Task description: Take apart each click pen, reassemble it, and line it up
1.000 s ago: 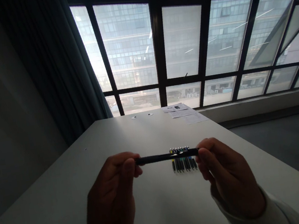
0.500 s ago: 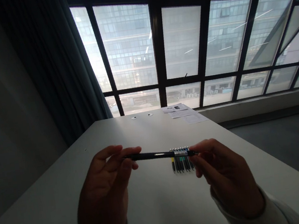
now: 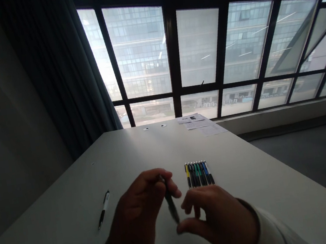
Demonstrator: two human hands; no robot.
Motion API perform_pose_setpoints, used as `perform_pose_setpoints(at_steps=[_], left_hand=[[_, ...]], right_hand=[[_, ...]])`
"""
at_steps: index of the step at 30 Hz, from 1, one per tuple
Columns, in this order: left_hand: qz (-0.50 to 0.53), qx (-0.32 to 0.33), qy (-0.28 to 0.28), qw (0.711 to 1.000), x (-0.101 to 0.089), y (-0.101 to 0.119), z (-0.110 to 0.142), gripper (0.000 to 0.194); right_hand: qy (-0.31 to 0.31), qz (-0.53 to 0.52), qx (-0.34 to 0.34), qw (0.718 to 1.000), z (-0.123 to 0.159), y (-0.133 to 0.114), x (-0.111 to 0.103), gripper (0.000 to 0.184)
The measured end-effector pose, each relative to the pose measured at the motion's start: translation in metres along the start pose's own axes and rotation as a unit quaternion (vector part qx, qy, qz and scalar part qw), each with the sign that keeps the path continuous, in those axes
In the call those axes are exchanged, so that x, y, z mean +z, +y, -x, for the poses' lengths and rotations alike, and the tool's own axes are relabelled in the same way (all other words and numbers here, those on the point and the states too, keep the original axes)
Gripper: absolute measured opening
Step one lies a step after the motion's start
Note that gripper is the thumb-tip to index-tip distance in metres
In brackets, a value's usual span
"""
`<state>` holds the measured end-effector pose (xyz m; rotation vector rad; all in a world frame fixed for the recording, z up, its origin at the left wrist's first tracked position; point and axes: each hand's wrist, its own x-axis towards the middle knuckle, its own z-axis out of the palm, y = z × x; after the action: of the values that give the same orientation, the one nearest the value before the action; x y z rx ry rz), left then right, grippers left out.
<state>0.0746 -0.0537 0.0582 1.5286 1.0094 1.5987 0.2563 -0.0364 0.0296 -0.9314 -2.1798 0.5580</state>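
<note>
A dark pen (image 3: 170, 203) is pinched near its upper end by my left hand (image 3: 144, 207), thumb against fingers. It slants steeply over the table, its lower end towards me and a little blurred. My right hand (image 3: 220, 217) has thumb and fingers apart; the thumb tip is at the pen's lower end, and whether it touches I cannot tell. Beyond my right hand lies a neat row of pens (image 3: 199, 173), side by side, in yellow, black, green, blue and white. A single white and black pen (image 3: 104, 209) lies alone to the left of my left hand.
The white table (image 3: 143, 153) stretches away towards the large window (image 3: 141, 52). Paper sheets (image 3: 196, 124) lie at its far right corner, and two small round fittings (image 3: 146, 128) sit near the far edge. A dark curtain (image 3: 61, 71) hangs at the left.
The dark pen has swung from level between both hands to steeply slanted in my left hand. My right hand has let go and moved down and left. The lone pen at left is now uncovered.
</note>
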Motion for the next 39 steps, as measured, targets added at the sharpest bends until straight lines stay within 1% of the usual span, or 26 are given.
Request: perform_pose_setpoints(at_steps=[1, 2, 3, 5, 6, 7, 9, 11, 14, 16, 20, 28, 30, 33, 35, 37, 39], left_hand=[[-0.053, 0.030, -0.016, 0.998, 0.002, -0.002, 0.001, 0.017], [-0.110, 0.076, -0.030, 0.991, 0.003, -0.004, 0.002, 0.016], [-0.165, 0.129, -0.041, 0.977, 0.005, -0.006, 0.003, 0.016], [-0.242, 0.222, -0.071, 0.942, 0.008, -0.011, 0.004, 0.025], [-0.262, 0.247, -0.087, 0.929, 0.009, -0.014, 0.005, 0.029], [-0.274, 0.259, -0.100, 0.921, 0.010, -0.016, 0.005, 0.032], [-0.294, 0.261, -0.112, 0.913, 0.010, -0.019, 0.005, 0.034], [-0.309, 0.260, -0.105, 0.909, 0.009, -0.020, 0.005, 0.033], [-0.318, 0.275, -0.085, 0.903, 0.009, -0.018, 0.006, 0.027], [-0.324, 0.283, -0.076, 0.900, 0.010, -0.016, 0.007, 0.023], [-0.333, 0.278, -0.078, 0.898, 0.011, -0.012, 0.008, 0.019], [-0.314, 0.251, -0.132, 0.906, 0.007, -0.012, 0.006, 0.015], [-0.305, 0.246, -0.132, 0.910, 0.006, -0.013, 0.005, 0.016], [-0.297, 0.216, -0.122, 0.922, 0.005, -0.014, 0.005, 0.016], [-0.293, 0.200, -0.116, 0.928, 0.005, -0.013, 0.005, 0.016], [-0.291, 0.195, -0.115, 0.929, 0.005, -0.013, 0.006, 0.016], [-0.295, 0.195, -0.116, 0.928, 0.006, -0.013, 0.006, 0.015]], right_hand=[[0.000, -0.018, -0.001, 1.000, 0.000, -0.001, -0.003, 0.021], [0.013, -0.040, -0.003, 0.999, 0.000, -0.002, -0.007, 0.023], [0.036, -0.059, -0.006, 0.998, 0.000, -0.003, -0.011, 0.022], [0.078, -0.074, -0.016, 0.994, 0.001, -0.005, -0.019, 0.019], [0.091, -0.069, -0.023, 0.993, 0.002, -0.006, -0.022, 0.019], [0.097, -0.059, -0.027, 0.993, 0.002, -0.007, -0.024, 0.021], [0.092, -0.038, -0.033, 0.994, 0.003, -0.009, -0.024, 0.026], [0.089, -0.028, -0.033, 0.995, 0.003, -0.010, -0.022, 0.027], [0.095, -0.026, -0.020, 0.995, 0.002, -0.009, -0.019, 0.026], [0.087, -0.026, -0.016, 0.996, 0.001, -0.008, -0.019, 0.028], [0.076, -0.024, -0.030, 0.996, 0.000, -0.007, -0.019, 0.028], [0.087, -0.048, -0.063, 0.993, 0.000, -0.003, -0.019, 0.016], [0.092, -0.053, -0.079, 0.991, 0.001, -0.002, -0.019, 0.012], [0.096, -0.068, -0.102, 0.988, 0.002, -0.002, -0.019, 0.015], [0.113, -0.074, -0.094, 0.986, 0.002, -0.002, -0.019, 0.017], [0.134, -0.074, -0.068, 0.986, 0.002, -0.002, -0.019, 0.019], [0.128, -0.071, -0.040, 0.988, 0.001, -0.002, -0.020, 0.008]])
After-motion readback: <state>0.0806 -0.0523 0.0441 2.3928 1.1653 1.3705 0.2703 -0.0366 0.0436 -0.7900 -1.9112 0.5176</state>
